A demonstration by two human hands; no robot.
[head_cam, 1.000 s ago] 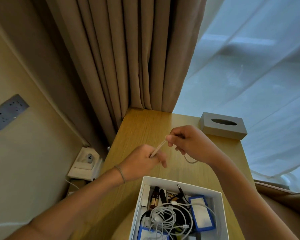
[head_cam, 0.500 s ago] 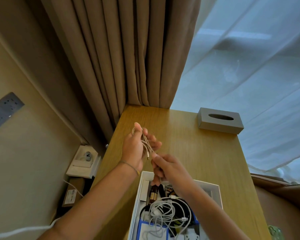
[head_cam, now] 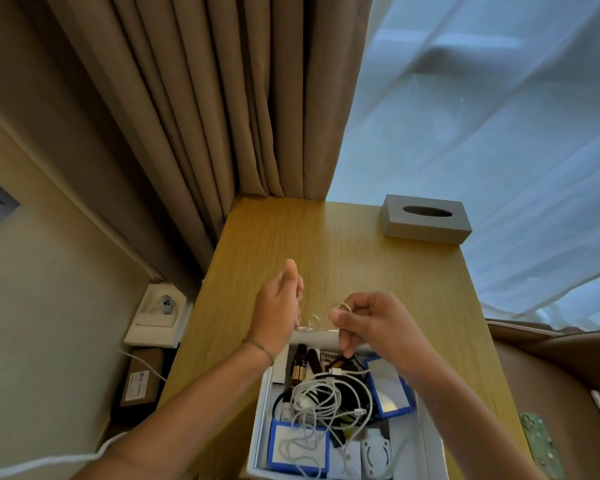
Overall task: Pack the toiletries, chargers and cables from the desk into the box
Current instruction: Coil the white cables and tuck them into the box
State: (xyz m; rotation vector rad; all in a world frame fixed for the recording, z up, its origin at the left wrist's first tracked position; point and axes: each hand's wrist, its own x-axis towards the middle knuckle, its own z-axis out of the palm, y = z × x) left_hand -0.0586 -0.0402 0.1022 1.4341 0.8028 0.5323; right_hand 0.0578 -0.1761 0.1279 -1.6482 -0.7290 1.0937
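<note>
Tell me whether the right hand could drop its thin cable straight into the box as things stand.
Probably yes. The right hand pinches the thin cable just above the far rim of the white box, which is open on top. The left hand is beside it, also on the cable, and would need to let go.

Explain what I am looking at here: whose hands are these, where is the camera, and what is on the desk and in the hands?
There is no robot. A person wears a wide-angle camera on the head, looking forward and down, so both bare arms reach in from below. The right hand pinches a thin pale looped cable just above the far edge of the open white cardboard box. The left hand is beside the cable with fingers fairly straight; whether it touches the cable is unclear. The box sits on a light wooden desk and already holds a coiled white cable, blue-framed card holders and a small dark bottle. A grey tissue box stands at the desk's far right corner.
</note>
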